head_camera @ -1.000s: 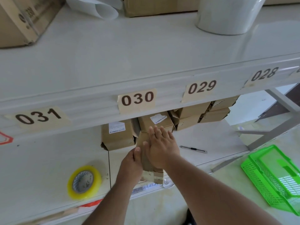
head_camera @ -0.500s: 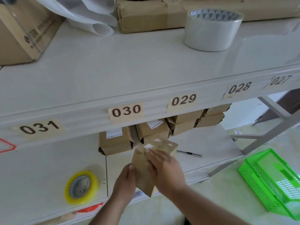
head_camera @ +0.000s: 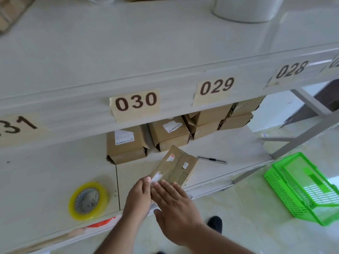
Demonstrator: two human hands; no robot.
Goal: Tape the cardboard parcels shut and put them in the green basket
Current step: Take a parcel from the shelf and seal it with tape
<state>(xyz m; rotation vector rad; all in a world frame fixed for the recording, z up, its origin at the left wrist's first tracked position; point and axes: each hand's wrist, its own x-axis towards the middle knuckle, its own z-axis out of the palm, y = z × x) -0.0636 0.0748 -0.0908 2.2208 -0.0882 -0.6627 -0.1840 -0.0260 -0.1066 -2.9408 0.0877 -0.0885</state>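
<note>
Left hand [head_camera: 138, 196] pinches the parcel [head_camera: 175, 166] at its near end, right hand [head_camera: 174, 204] flat on it; green basket [head_camera: 300, 189] sits off right.

On the front edge of the upper shelf [head_camera: 165, 74] I read four tan paper tags with dark numerals: "030" [head_camera: 135, 103], "029" [head_camera: 216, 88], "028" [head_camera: 290, 70], and at the far left one cut by the frame edge, showing only "31" [head_camera: 17, 125]. White stickers sit on the two nearest stored boxes [head_camera: 126, 145] on the lower shelf, and small ones on the parcel [head_camera: 176, 165] in hand, but I cannot make out their print.
</note>
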